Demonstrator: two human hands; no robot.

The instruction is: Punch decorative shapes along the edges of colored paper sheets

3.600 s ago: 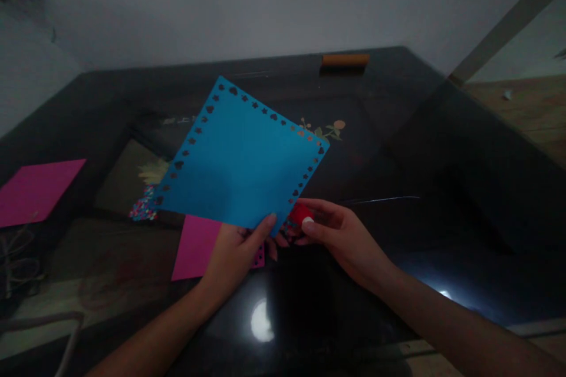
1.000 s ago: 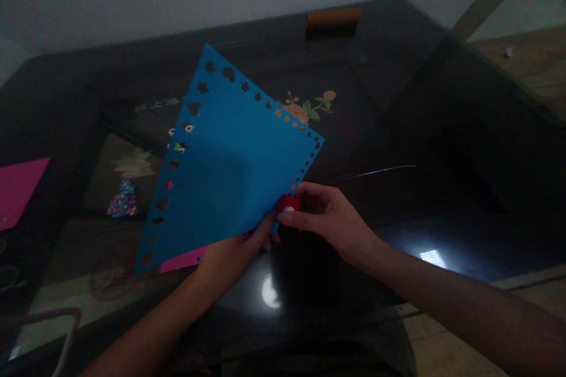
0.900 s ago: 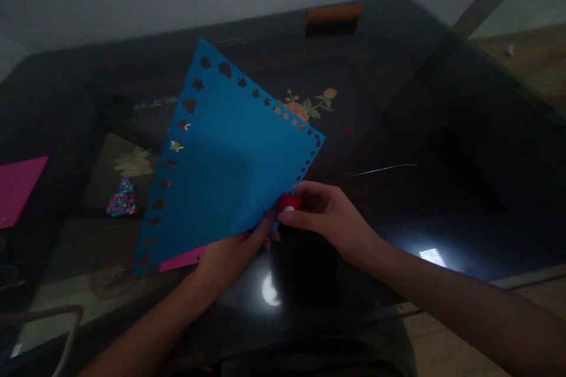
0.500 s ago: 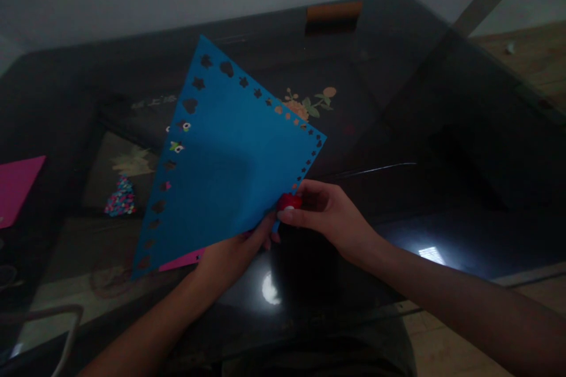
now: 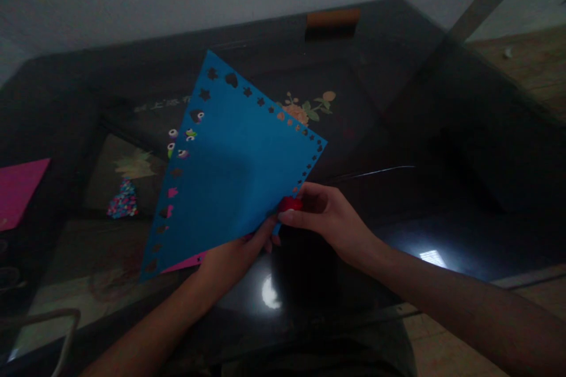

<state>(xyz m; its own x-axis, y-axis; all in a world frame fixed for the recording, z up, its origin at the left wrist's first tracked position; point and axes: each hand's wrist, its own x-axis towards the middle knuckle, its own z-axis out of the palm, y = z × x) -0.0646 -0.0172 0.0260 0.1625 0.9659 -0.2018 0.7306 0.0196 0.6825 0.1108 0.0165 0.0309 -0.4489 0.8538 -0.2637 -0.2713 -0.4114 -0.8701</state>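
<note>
A blue paper sheet [image 5: 234, 171] with small shapes punched along its edges is held tilted above the dark glass table [image 5: 420, 147]. My left hand [image 5: 234, 256] grips the sheet at its near corner, thumb on top. My right hand [image 5: 329, 218] is closed around a small red punch [image 5: 290, 204] set against the sheet's right edge near that corner. Part of a pink sheet [image 5: 188, 260] shows under the blue one.
Another pink sheet [image 5: 17, 191] lies at the far left. A pile of tiny coloured punched bits [image 5: 122, 203] and several small coloured pieces [image 5: 179, 138] sit left of the blue sheet. An orange block [image 5: 332, 16] is at the table's back edge. Wooden floor is at right.
The blue sheet has dipped and turned a little, its far corner lower than half a second ago. Both hands stay at the near corner with the red punch.
</note>
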